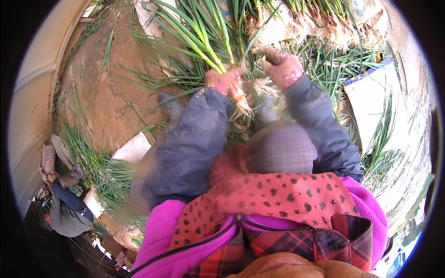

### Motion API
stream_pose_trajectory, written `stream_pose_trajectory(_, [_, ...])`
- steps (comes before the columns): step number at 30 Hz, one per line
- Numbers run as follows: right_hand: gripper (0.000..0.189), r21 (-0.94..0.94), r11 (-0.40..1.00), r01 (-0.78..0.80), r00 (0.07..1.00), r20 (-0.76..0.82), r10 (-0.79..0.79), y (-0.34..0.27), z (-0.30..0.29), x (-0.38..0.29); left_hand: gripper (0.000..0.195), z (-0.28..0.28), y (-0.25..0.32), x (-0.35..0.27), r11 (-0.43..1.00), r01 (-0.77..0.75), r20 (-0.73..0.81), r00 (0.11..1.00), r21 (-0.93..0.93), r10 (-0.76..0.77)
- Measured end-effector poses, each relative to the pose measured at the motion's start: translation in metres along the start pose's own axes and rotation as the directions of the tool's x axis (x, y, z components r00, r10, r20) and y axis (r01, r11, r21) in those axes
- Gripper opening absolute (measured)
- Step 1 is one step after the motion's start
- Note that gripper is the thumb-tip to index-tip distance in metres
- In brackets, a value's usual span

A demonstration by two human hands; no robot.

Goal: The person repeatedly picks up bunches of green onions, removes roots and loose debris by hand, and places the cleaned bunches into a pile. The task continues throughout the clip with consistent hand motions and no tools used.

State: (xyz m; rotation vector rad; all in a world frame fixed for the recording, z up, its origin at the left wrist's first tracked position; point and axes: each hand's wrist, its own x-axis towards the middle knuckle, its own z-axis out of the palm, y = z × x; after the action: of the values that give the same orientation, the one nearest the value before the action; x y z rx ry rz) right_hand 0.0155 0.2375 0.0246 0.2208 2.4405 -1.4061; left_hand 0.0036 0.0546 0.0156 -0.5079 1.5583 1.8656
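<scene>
My left hand (222, 79), in a pink flowered glove, is closed around a few green onions (212, 57). Their pale bulbs and stringy roots hang below the fist, and the green leaves point up and to the left. To its right is my right hand (274, 66), in a similar glove with soiled fingertips. Its fingers are bent beside loose roots and leaves; whether they grip anything cannot be told. Between and below the hands lie more onion roots (262, 86). Bunches of green onions with reddish stems (337, 34) lie in a row at the top right, roots towards me.
Loose green leaves (104, 180) are heaped at the lower left, near a co-worker (71, 212) bending over. A white sack (377, 107) lies at the right, with leaves on it. Brown soil (100, 114) spreads at the left beside a pale wall (33, 90). My boot (170, 104) stands near my left forearm.
</scene>
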Motion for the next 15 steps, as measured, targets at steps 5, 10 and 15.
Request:
stream_pose_trajectory(5, [0.041, -0.091, 0.990, 0.109, 0.966, 0.245, -0.084, -0.015, 0.008, 0.017, 0.025, 0.001, 0.001, -0.003, 0.993, -0.014, 0.028, 1.000, 0.118, 0.011])
stream_pose_trajectory(10, [0.030, -0.123, 0.990, 0.067, 0.965, 0.261, -0.033, -0.008, 0.014, 0.014, 0.028, -0.006, 0.003, -0.008, 0.979, -0.013, 0.161, 0.987, 0.202, -0.020])
stream_pose_trajectory(15, [0.030, -0.241, 0.945, 0.220, 0.916, 0.384, -0.115, -0.015, -0.001, 0.008, 0.029, -0.009, -0.003, -0.012, 0.986, 0.040, 0.297, 0.951, 0.161, -0.087])
